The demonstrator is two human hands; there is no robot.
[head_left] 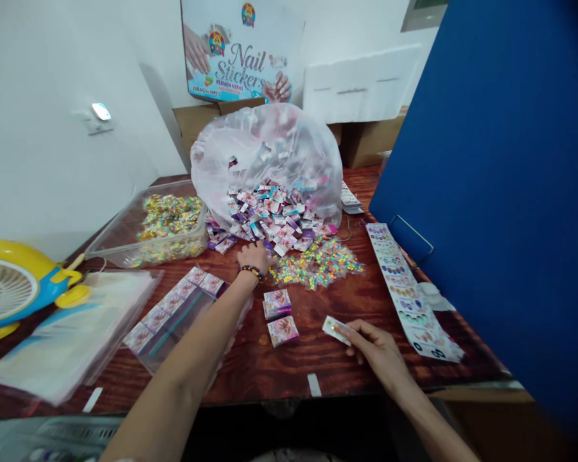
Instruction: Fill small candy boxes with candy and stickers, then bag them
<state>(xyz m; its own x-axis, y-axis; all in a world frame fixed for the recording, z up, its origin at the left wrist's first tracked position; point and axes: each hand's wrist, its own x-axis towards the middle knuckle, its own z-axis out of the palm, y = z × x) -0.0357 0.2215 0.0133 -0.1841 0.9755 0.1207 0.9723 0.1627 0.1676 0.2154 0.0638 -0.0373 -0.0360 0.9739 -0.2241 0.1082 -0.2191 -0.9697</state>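
Note:
My right hand [376, 350] pinches a small white sticker card [336, 329] with coloured spots on it, just above the table near the front. My left hand [254, 256], with a beaded bracelet at the wrist, reaches to the front edge of a heap of small printed boxes [274, 218]. Its fingers curl down there, and what lies under them is hidden. Between my hands, two small pink and purple boxes [283, 331] lie one before the other. A spread of little candy packets [318, 263] touches the heap's front right.
A large clear plastic bag [270, 141] spills the boxes. Left are a clear tub [120, 237] of candy packets, a zip bag [173, 333] with boxes in a row, flat plastic bags [72, 340] and a yellow-blue fan [14, 289]. Sticker strips [404, 289] lie right, beside a blue panel [486, 192].

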